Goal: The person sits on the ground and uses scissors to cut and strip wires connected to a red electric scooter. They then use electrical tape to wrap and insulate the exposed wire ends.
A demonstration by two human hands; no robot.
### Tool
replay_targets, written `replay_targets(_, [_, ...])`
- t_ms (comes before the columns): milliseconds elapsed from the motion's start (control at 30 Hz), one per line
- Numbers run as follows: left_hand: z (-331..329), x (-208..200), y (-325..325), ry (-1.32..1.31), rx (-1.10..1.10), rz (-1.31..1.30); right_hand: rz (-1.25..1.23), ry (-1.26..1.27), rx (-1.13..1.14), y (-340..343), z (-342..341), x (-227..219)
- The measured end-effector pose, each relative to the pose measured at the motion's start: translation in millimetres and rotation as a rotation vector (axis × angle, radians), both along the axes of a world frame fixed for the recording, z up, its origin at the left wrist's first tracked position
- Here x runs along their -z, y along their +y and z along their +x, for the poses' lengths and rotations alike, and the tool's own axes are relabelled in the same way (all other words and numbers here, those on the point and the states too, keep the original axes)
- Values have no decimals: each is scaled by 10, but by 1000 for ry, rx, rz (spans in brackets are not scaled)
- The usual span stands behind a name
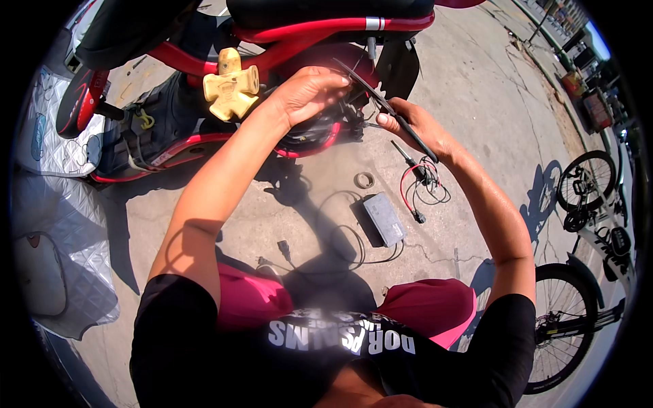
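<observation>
Pavement (pixel 490 136), cropped scooter (pixel 299 32), left hand (pixel 309 95), grip unclear

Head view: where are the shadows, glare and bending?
In the head view, hard sun throws a dark body shadow on the pavement; the head view's brightest glare seems to be on the quilted cover; the head view also bends the scene toward its rim.

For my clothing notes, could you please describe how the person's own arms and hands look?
The left hand and right hand are ungloved, and both forearms are bare. The short sleeves are black, matching the shirt, which bears white lettering.
</observation>
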State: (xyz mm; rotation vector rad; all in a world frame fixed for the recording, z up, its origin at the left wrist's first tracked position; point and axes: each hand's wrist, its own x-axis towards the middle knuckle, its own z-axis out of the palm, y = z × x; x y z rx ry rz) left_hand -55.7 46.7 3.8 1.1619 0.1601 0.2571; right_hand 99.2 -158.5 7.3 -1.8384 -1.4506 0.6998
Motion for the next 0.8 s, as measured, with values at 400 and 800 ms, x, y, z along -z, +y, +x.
replay_targets(400, [60,67,159,9,137,-7,32,-166,-1,92,105,-204])
replay_targets(800, [262,816,-862,243,418,681,301,154,251,-748,67,10])
